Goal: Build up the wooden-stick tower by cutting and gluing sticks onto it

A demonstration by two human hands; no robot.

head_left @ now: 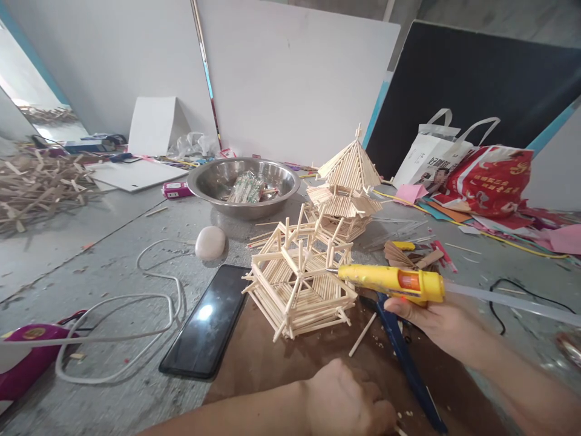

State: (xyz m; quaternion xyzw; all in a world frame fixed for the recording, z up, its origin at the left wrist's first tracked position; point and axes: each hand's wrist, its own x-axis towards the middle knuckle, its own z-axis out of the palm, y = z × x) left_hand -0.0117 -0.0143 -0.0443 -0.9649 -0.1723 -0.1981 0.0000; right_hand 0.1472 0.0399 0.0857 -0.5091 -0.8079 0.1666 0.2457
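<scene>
My right hand [429, 321] is wrapped round a yellow hot glue gun [381, 280], with a long clear glue stick [508, 299] running out of its back end. The gun's nozzle points left and reaches the rim of a small hexagonal frame built of wooden sticks [302, 290]. Low in the picture, my left hand [347, 396] is closed with its knuckles up; its fingertips are hidden, so what they hold cannot be made out. Below the glue gun lies a tool with dark blue handles [408, 363]. A loose stick [362, 335] rests on the brown board [245, 381].
A pagoda-like stick model [349, 181] stands behind the frame. Around it are a metal basin [242, 206] with packaged items, a black phone [206, 321], a white stone-like object [210, 243], a white cable [175, 290], a red bag [490, 181] and a pile of sticks [40, 188].
</scene>
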